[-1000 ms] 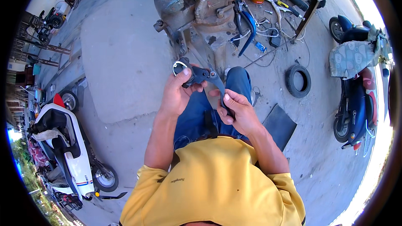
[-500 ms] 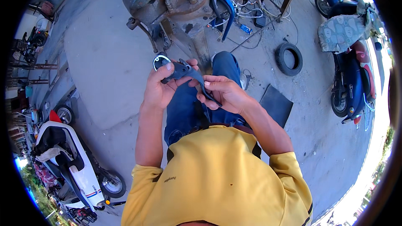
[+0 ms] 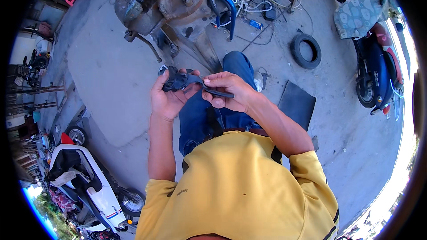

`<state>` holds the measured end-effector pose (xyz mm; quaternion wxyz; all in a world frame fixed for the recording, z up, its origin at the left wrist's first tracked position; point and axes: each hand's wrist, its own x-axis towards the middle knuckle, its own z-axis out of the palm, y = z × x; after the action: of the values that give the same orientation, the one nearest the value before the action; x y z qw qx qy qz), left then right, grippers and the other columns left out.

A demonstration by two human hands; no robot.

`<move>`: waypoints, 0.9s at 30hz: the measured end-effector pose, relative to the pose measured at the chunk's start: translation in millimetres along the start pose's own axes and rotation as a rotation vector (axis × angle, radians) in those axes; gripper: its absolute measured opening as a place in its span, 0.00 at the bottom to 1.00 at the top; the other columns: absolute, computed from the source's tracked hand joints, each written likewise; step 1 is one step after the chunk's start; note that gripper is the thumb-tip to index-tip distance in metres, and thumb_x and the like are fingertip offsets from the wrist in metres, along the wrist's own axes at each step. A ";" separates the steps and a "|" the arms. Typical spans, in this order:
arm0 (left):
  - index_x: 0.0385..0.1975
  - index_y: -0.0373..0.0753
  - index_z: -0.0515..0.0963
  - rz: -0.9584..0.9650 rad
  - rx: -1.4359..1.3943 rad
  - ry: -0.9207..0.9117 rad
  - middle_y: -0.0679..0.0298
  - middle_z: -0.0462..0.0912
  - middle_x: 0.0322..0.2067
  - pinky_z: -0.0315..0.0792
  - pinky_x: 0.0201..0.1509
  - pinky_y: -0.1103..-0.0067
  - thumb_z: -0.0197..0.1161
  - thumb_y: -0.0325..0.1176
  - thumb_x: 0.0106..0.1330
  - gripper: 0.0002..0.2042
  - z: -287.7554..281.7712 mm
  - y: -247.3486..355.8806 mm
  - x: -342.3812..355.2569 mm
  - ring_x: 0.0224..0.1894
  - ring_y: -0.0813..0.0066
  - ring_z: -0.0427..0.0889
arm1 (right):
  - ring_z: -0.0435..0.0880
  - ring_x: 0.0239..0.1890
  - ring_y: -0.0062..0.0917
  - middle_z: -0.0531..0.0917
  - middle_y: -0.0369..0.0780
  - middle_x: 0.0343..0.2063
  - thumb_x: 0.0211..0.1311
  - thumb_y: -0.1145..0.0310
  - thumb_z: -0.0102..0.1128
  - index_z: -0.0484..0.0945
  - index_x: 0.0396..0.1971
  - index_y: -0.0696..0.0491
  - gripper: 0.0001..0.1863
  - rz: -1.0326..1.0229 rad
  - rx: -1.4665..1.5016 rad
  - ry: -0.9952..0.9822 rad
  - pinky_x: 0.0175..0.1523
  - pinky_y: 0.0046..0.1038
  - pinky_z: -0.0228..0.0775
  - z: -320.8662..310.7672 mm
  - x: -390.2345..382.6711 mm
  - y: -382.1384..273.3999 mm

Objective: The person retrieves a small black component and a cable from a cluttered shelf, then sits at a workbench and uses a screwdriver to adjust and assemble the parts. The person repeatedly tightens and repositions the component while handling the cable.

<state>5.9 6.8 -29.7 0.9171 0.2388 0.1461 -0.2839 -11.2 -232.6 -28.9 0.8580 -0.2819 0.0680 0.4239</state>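
Note:
Over my lap I hold a dark curved part (image 3: 178, 81) with a ring-shaped, light-rimmed end and a long bent arm; its exact kind I cannot make out. My left hand (image 3: 165, 100) grips the ring end, thumb on the near side and fingers behind. My right hand (image 3: 231, 90) pinches the narrow arm between thumb and fingers, with its dark tip sticking out below the palm. Some of the part is hidden behind the fingers.
A heavy rusty vise (image 3: 187, 6) stands ahead. Right of it lie a blue bent handle (image 3: 232, 15) and tangled cables. A tyre (image 3: 296, 53) and a black mat (image 3: 297, 105) lie on the right. Scooters stand left (image 3: 103, 198) and right (image 3: 380, 82).
The curved part has been turned, so its ring shows more edge-on and its arm lies flatter. Both hands stay on it. My view has shifted slightly.

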 end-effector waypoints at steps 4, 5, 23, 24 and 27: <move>0.55 0.29 0.76 0.046 0.047 0.022 0.42 0.81 0.53 0.75 0.62 0.52 0.61 0.44 0.70 0.23 9.2 -9.9 -0.5 0.55 0.46 0.82 | 0.71 0.20 0.18 0.80 0.40 0.28 0.79 0.66 0.50 0.78 0.46 0.59 0.12 0.036 -0.034 -0.003 0.24 0.20 0.60 -4.2 -6.5 -1.0; 0.55 0.29 0.76 0.057 0.105 0.005 0.43 0.81 0.53 0.75 0.62 0.52 0.61 0.43 0.70 0.23 6.2 -8.9 -0.9 0.55 0.46 0.83 | 0.70 0.20 0.18 0.80 0.40 0.28 0.79 0.66 0.50 0.78 0.47 0.60 0.13 0.042 -0.077 0.020 0.24 0.21 0.59 -4.3 -7.4 -0.9; 0.46 0.34 0.78 0.302 0.379 0.037 0.47 0.84 0.46 0.82 0.51 0.53 0.53 0.56 0.76 0.26 19.9 -14.7 -19.2 0.53 0.52 0.84 | 0.63 0.19 0.12 0.76 0.37 0.30 0.82 0.66 0.44 0.79 0.55 0.61 0.17 -0.099 -0.435 0.112 0.22 0.17 0.50 24.3 -21.9 9.6; 0.45 0.34 0.78 0.295 0.358 0.055 0.48 0.84 0.45 0.82 0.51 0.53 0.53 0.56 0.76 0.26 19.4 -16.6 -18.5 0.52 0.52 0.84 | 0.63 0.19 0.12 0.77 0.37 0.30 0.82 0.66 0.45 0.79 0.54 0.61 0.17 -0.111 -0.395 0.132 0.22 0.17 0.51 22.7 -22.2 14.7; 0.44 0.35 0.79 0.311 0.286 0.123 0.48 0.84 0.44 0.83 0.48 0.57 0.52 0.57 0.76 0.26 14.4 -14.9 -12.7 0.48 0.52 0.86 | 0.67 0.19 0.14 0.79 0.39 0.31 0.81 0.66 0.47 0.79 0.55 0.62 0.18 -0.014 -0.083 0.026 0.21 0.17 0.52 12.2 -14.6 22.0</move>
<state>-11.2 -5.8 -17.7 0.8959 0.4031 0.1216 -0.1417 -38.7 -225.4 -22.9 0.8477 -0.3230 0.0596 0.4165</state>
